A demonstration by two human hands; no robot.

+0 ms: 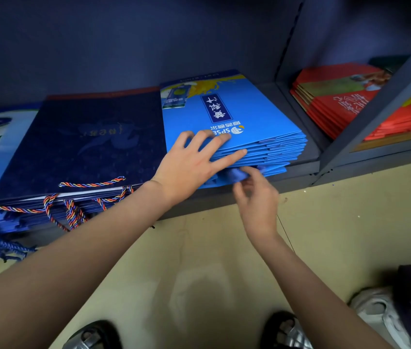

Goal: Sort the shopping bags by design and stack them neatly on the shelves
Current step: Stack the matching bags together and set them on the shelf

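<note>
Your left hand [194,159] lies flat, fingers spread, on the blue bags [237,127] at 12 o'clock on the shelf [300,170]. Your right hand [254,195] pinches a handle [237,173] under the stack. Navy bags [86,142] at 10, red bags [338,96] at 2.

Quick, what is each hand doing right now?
Left hand: open, fingers spread flat on the light blue bag stack.
Right hand: pinching a blue handle at the stack's front edge.

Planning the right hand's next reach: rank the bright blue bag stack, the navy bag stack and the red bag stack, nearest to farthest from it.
From the right hand:
1. Bright blue bag stack, touching its fingertips.
2. Navy bag stack, to its left.
3. Red bag stack, in the right bay.
</note>
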